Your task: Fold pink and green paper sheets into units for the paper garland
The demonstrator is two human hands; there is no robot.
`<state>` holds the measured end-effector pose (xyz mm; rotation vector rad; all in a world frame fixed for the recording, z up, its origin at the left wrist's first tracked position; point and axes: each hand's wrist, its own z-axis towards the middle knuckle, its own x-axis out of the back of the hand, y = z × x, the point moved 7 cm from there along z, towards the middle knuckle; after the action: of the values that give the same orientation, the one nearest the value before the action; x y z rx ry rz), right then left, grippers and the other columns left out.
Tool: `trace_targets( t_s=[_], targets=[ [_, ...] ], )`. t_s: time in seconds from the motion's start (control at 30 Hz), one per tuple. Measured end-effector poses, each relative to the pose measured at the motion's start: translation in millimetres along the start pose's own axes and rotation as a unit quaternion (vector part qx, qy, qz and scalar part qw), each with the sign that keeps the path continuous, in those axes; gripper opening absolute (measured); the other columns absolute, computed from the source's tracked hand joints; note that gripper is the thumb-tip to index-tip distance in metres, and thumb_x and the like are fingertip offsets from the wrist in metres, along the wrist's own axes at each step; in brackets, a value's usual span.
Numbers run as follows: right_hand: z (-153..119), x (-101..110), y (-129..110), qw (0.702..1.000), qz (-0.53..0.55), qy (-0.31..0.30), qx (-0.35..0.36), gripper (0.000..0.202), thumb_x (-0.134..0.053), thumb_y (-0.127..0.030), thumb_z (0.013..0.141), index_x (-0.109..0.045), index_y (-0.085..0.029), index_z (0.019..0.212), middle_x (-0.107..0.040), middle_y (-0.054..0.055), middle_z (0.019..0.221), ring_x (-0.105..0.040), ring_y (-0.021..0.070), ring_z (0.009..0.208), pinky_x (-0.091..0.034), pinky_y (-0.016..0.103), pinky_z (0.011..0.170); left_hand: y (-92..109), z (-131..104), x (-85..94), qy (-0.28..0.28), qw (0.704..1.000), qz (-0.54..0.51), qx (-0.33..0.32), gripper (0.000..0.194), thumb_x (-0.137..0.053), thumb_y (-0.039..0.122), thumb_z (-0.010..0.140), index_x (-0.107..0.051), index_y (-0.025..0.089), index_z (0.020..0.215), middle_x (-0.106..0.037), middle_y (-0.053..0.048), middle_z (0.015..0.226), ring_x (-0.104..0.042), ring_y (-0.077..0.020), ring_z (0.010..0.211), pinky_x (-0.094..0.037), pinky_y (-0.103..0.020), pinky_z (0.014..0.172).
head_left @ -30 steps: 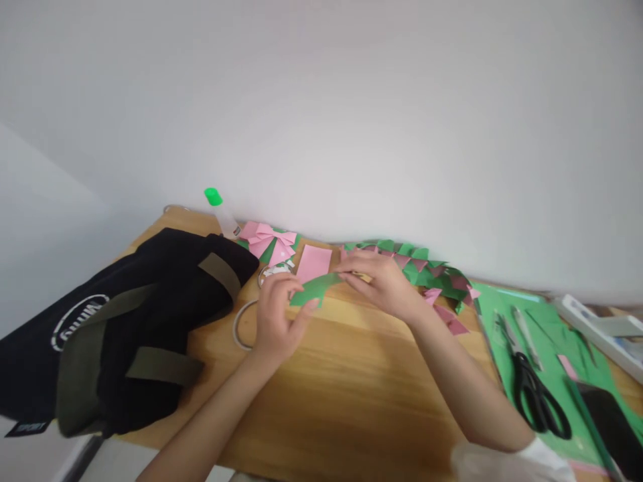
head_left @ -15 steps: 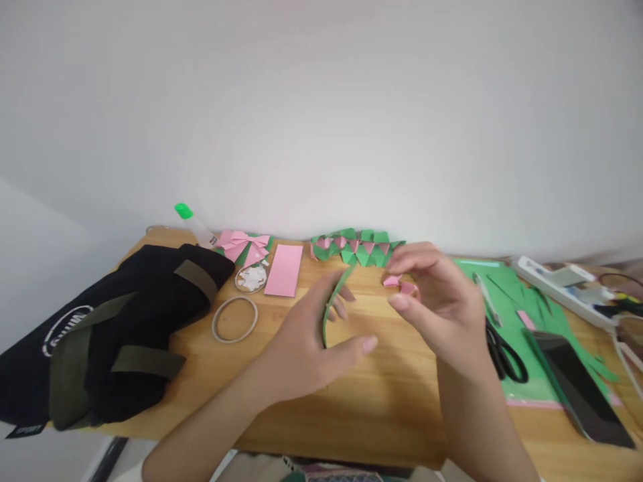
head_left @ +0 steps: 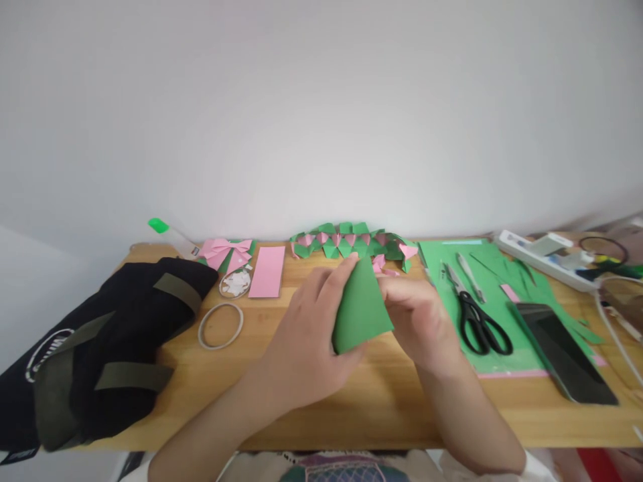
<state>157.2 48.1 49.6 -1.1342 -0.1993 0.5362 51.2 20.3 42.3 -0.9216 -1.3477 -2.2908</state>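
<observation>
A green piece of paper (head_left: 362,311), bent into a curve, is gripped by my left hand (head_left: 314,341) over the middle of the wooden table (head_left: 281,428). My right hand (head_left: 424,321) has its fingers bent and drawn together at the paper's right edge; its fingertips are partly hidden behind the sheet. Just beyond the hands lie small pink folded pieces (head_left: 386,269). Against the wall stretches a row of green and pink folded paper (head_left: 346,239).
To the left are a black bag (head_left: 130,321), tape rings (head_left: 221,345), a glue bottle (head_left: 183,242), a pink bow (head_left: 228,253) and a pink strip (head_left: 267,271). Black scissors (head_left: 479,321), a green mat (head_left: 507,358), a phone (head_left: 562,351) and a power strip (head_left: 547,264) lie right.
The green paper has turned from edge-on to show its broad face. My right hand has moved left to meet it and its fingers have closed. The view has shifted slightly.
</observation>
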Motion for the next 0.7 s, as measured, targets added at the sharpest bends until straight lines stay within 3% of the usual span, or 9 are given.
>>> trace_targets(
  t_s=[0.1, 0.43, 0.7],
  targets=[
    [-4, -1, 6, 0.998, 0.043, -0.006, -0.041, 0.05, -0.052, -0.06, 0.089, -0.057, -0.02, 0.059, -0.053, 0.0, 0.054, -0.05, 0.0142, 0.051, -0.043, 0.027, 0.047, 1, 0, -1.1, -0.017, 1.0, -0.006, -0.014, 0.081, -0.062, 0.021, 0.084, -0.019, 0.03, 0.151, -0.052, -0.012, 0.13, -0.052, -0.0301, 0.121, -0.049, -0.048, 0.102],
    [-6, -8, 15, 0.995, 0.069, -0.007, -0.065, 0.041, -0.057, -0.048, 0.091, -0.062, -0.019, 0.063, -0.056, 0.0, 0.057, -0.056, 0.0125, 0.052, -0.047, 0.023, 0.046, -2, -2, -5.8, -0.038, 0.997, -0.066, -0.005, 0.085, -0.06, 0.012, 0.082, -0.016, 0.036, 0.151, -0.049, -0.009, 0.133, -0.049, -0.029, 0.125, -0.046, -0.047, 0.106],
    [-3, -11, 16, 0.996, 0.065, -0.002, -0.067, 0.041, -0.058, -0.047, 0.091, -0.058, -0.02, 0.06, -0.053, -0.001, 0.055, -0.052, 0.011, 0.052, -0.043, 0.023, 0.048, -8, -4, -7.4, -0.041, 0.991, -0.126, 0.015, 0.08, -0.065, 0.023, 0.085, -0.021, 0.033, 0.15, -0.047, -0.009, 0.141, -0.048, -0.0281, 0.13, -0.045, -0.046, 0.108]
  ],
)
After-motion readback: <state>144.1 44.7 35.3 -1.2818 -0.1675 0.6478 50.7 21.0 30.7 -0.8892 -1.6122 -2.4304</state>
